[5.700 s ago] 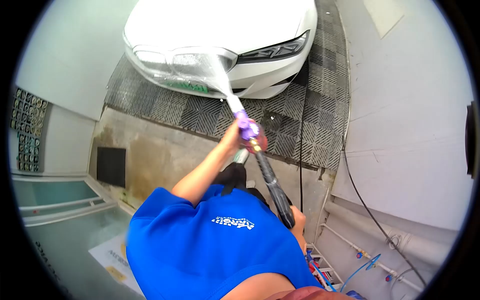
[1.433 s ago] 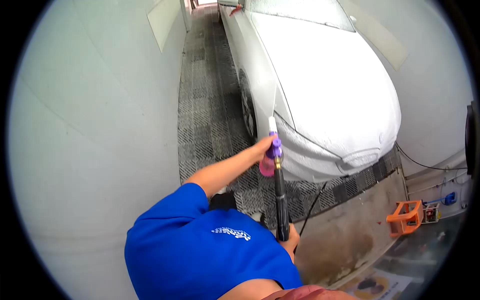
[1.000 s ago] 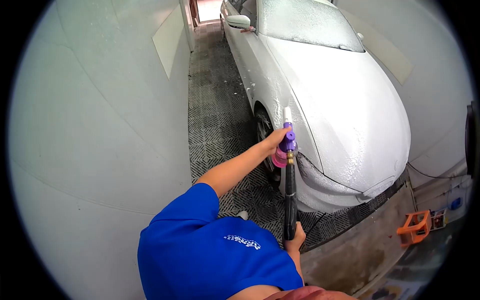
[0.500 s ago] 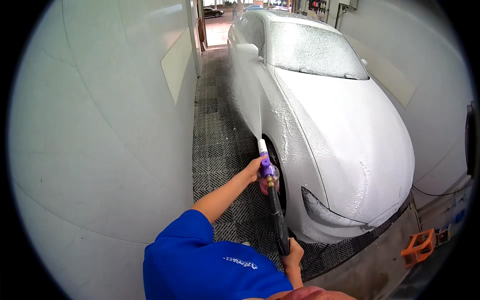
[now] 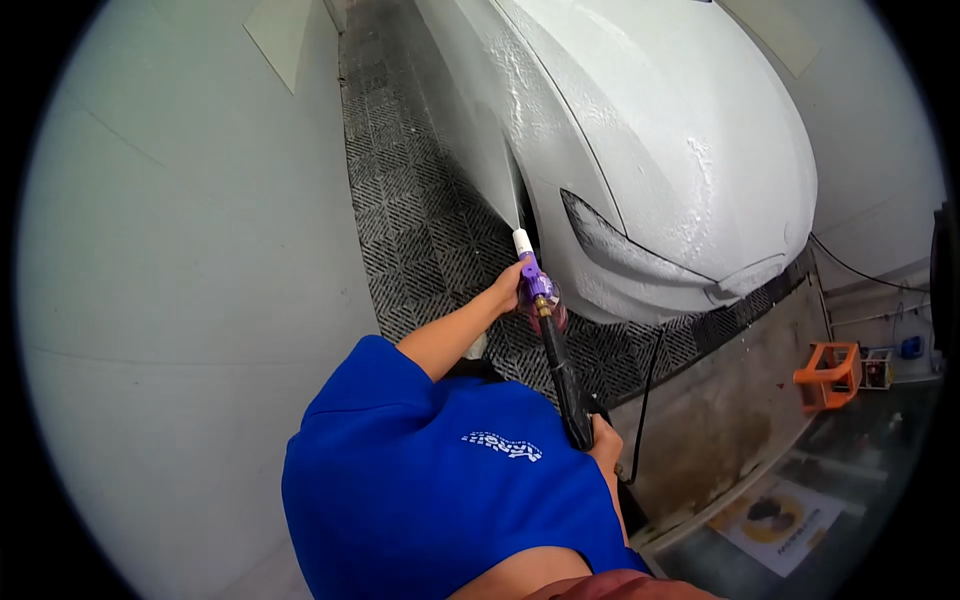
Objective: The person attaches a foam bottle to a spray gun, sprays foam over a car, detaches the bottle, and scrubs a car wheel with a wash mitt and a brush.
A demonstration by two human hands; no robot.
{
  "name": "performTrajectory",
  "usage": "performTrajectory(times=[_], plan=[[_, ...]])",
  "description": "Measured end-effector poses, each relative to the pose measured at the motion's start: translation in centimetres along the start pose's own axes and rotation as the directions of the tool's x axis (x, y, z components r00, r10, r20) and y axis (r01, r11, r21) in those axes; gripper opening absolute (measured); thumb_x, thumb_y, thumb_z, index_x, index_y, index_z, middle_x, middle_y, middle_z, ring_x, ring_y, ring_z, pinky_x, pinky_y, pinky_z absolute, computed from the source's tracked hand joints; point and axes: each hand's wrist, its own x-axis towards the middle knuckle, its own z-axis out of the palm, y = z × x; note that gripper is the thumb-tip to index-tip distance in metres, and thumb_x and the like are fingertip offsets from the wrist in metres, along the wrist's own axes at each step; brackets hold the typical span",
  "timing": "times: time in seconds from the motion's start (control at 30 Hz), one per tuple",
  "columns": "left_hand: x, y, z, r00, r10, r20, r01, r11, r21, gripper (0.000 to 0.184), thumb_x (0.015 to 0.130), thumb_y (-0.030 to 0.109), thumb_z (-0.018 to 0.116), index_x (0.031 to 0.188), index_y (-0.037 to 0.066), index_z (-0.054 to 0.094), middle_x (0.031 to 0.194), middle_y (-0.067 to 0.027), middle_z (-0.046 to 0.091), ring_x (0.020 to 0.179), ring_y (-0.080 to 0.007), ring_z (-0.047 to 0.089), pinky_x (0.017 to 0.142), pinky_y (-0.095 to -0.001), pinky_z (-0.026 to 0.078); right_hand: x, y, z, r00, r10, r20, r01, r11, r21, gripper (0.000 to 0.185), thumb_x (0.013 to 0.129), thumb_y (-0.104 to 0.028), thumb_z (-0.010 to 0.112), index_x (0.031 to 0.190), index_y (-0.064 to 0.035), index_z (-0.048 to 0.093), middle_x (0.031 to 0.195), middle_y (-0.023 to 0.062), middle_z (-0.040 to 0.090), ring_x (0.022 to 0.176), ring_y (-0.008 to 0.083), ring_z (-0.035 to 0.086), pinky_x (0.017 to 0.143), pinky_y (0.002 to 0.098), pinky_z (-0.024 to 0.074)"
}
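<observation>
My left hand [image 5: 508,287] is wrapped around the purple body of a foam cannon [image 5: 531,268] with a white nozzle. Its bottle of pinkish liquid [image 5: 556,312] shows partly behind the hand and the neck. A brass fitting joins the cannon to a black pressure washer gun [image 5: 563,375], and my right hand [image 5: 605,442] grips that gun's rear handle. The trigger is hidden. From the nozzle a fan of spray [image 5: 515,190] shoots toward the front wheel area and side of a white car [image 5: 660,130], whose bonnet and headlight [image 5: 625,245] carry foam.
Black ribbed floor tiles [image 5: 420,220] run between the car and the pale wall [image 5: 200,220] on my left. A black hose [image 5: 648,400] hangs near my right hand. An orange plastic stool [image 5: 829,376] and a printed poster [image 5: 778,522] lie to the right.
My view has tilted downward, so the windscreen and doorway have left the frame. The hose and poster have come into sight. Both hands keep their hold, and spray still comes out.
</observation>
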Motion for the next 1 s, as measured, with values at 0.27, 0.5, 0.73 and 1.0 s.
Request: performTrajectory(times=[0.27, 0.5, 0.73, 1.0], plan=[[0.4, -17.8, 2.8, 0.998, -0.023, -0.052, 0.020, 0.998, -0.063, 0.039, 0.094, 0.035, 0.038, 0.097, -0.002, 0.052, 0.091, -0.0123, 0.060, 0.084, -0.0232, 0.059, 0.081, -0.0402, 0.049, -9.0, 9.0, -6.7, 0.999, 0.018, 0.044, -0.017, 0.999, -0.040, 0.016, 0.070, -0.014, 0.058, 0.080, -0.0037, 0.053, 0.073, 0.0160, 0.057, 0.070, 0.0368, 0.057, 0.059, 0.0432, 0.0444], [1.0, -29.1, 8.0, 0.976, -0.211, 0.049, 0.213, 0.976, -0.039, 0.046, 0.096, 0.037, 0.033, 0.108, -0.003, 0.052, 0.103, -0.0142, 0.059, 0.097, -0.0260, 0.057, 0.090, -0.0423, 0.044, -16.7, 18.7, -10.9, 0.997, 0.076, 0.026, -0.074, 0.993, -0.088, 0.024, 0.068, -0.018, 0.063, 0.079, -0.0008, 0.052, 0.072, 0.0205, 0.055, 0.071, 0.0417, 0.054, 0.058, 0.0435, 0.0421], [1.0, -32.0, 11.7, 0.972, -0.234, -0.016, 0.233, 0.972, -0.033, 0.047, 0.093, 0.042, 0.036, 0.105, 0.001, 0.054, 0.099, -0.0122, 0.059, 0.092, -0.0251, 0.057, 0.086, -0.0414, 0.044, -18.0, 19.6, -13.6, 0.998, 0.068, 0.011, -0.065, 0.984, -0.166, 0.013, 0.068, -0.012, 0.060, 0.075, -0.0041, 0.052, 0.069, 0.0159, 0.057, 0.067, 0.0367, 0.057, 0.057, 0.0420, 0.0440], [2.5, -27.7, 6.1, 0.984, -0.085, -0.155, 0.065, 0.989, -0.131, 0.045, 0.094, 0.041, 0.035, 0.101, 0.000, 0.052, 0.090, -0.0123, 0.060, 0.085, -0.0254, 0.058, 0.081, -0.0415, 0.047, -13.4, 16.6, -10.4, 0.999, 0.021, 0.038, -0.019, 0.998, -0.057, 0.022, 0.068, -0.022, 0.064, 0.077, -0.0052, 0.054, 0.069, 0.0168, 0.057, 0.067, 0.0371, 0.057, 0.057, 0.0429, 0.0449]])
